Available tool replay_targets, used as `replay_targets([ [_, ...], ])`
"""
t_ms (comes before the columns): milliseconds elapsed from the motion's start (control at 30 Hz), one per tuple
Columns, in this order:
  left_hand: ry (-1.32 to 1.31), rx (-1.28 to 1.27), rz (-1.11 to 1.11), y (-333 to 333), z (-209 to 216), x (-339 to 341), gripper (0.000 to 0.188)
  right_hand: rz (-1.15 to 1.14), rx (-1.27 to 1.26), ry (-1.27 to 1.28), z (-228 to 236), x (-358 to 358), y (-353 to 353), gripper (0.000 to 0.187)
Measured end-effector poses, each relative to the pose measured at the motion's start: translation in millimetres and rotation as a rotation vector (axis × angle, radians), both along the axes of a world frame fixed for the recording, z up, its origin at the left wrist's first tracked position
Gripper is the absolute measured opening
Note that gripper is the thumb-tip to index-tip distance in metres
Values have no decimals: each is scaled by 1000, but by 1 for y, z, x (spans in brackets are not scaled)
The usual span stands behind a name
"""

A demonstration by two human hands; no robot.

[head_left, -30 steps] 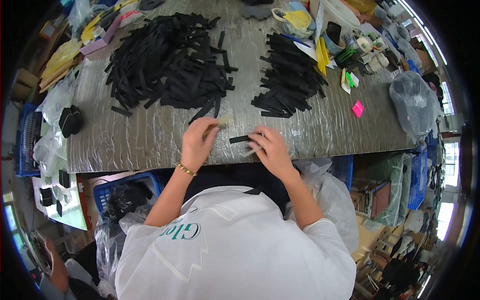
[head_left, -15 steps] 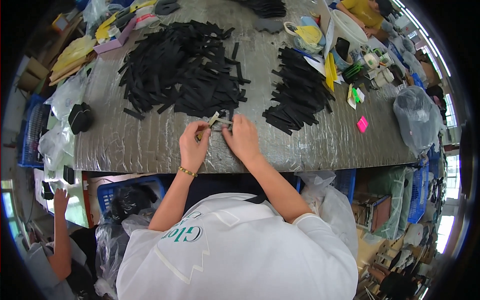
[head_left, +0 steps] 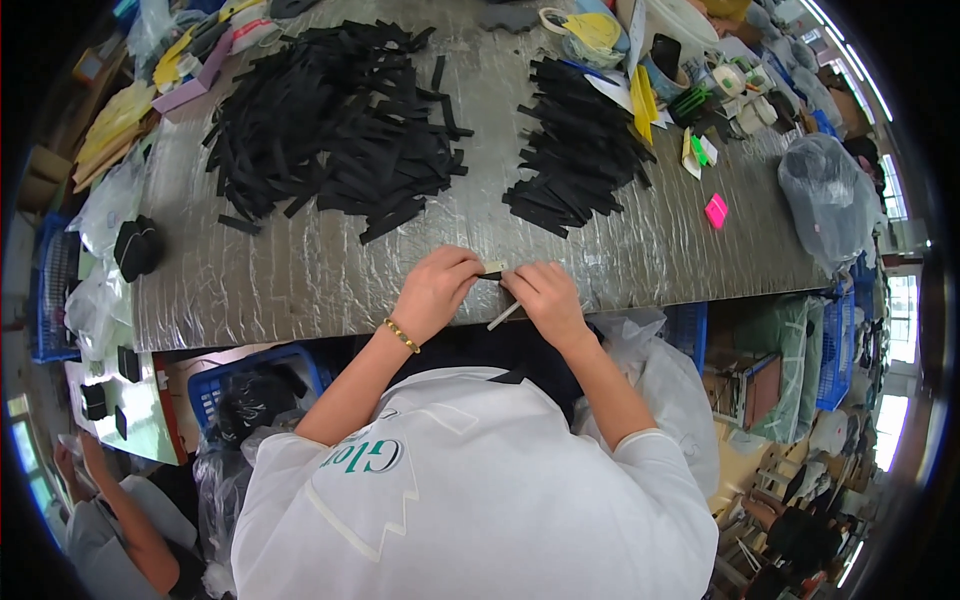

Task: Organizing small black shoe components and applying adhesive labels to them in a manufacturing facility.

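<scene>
Nearest, white shirt (head_left: 480,500), then a blue basket (head_left: 207,395) below the table (head_left: 260,290). Left hand (head_left: 436,292) pinched a short black strip (head_left: 490,276) just in from the near edge; right hand (head_left: 548,300) had its fingertips at the strip's other end and gripped a pale stick (head_left: 506,316) slanting out below. Small pale piece (head_left: 494,266) showed just behind the strip; which fingers held it, couldn't tell. Step in hand looked like handling one strip between both hands; next move seemed to call for a steady two-sided pinch without dropping the stick. Table surface: silvery, wrinkled, shiny covering. Farther on, big loose heap of black strips (head_left: 310,140) left, smaller, more aligned pile (head_left: 575,150) right, pink piece (head_left: 716,211) beyond it. Room: cluttered workspace, bright windows (head_left: 895,430) far right.
</scene>
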State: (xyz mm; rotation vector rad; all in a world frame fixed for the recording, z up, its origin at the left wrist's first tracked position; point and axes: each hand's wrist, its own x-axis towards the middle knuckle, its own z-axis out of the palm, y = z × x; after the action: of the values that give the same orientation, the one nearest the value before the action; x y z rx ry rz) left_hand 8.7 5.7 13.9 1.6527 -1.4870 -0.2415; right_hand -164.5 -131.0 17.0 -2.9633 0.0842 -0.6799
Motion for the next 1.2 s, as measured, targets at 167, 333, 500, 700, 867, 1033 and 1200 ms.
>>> replay_targets([
  [167, 35, 14, -121, -1, -7, 0, 14, -345, 494, -93, -11, -4, 9, 21],
  [333, 21, 41, -63, 1, -2, -7, 19, -494, 580, -90, -9, 0, 24, 19],
  [500, -11, 28, -26, -1, -4, -16, 24, -553, 599, -167, -11, 2, 34, 17],
  [700, -22, 30, -38, -5, -6, -17, 28, -579, 641, -143, -7, 3, 34, 16],
  [867, -88, 24, -19, -7, -2, -19, 26, -490, 765, -295, 9, 0, 17, 15],
  [1033, -210, 29, -32, -8, 0, -19, 31, -440, 778, -306, 18, -6, -1, 31],
  [1200, -241, 36, -26, -8, -1, -22, 30, -444, 1165, -114, 7, -6, 9, 21],
])
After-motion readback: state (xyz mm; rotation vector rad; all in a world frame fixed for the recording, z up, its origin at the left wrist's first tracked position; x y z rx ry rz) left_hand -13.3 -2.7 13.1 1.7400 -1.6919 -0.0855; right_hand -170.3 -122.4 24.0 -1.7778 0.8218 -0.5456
